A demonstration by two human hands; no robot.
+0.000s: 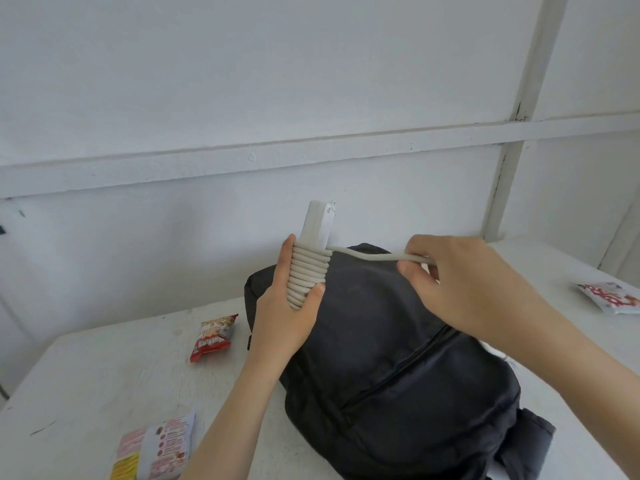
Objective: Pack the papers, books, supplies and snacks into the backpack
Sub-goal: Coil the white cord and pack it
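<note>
Above backpack (398, 358), left hand (277, 317) grips probable charger (317, 226); right hand (460, 282) pinches cord (367, 255).

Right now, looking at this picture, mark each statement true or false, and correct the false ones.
1. The left hand grips a white block with cord wound round it. True.
2. The right hand holds a snack. False: it pinches the loose stretch of the cord.
3. The backpack lies on the table. True.
4. Every snack is packed. False: a red packet, a pink packet and a white packet lie on the table.
5. The red packet lies right of the backpack. False: it lies left of it.
</note>
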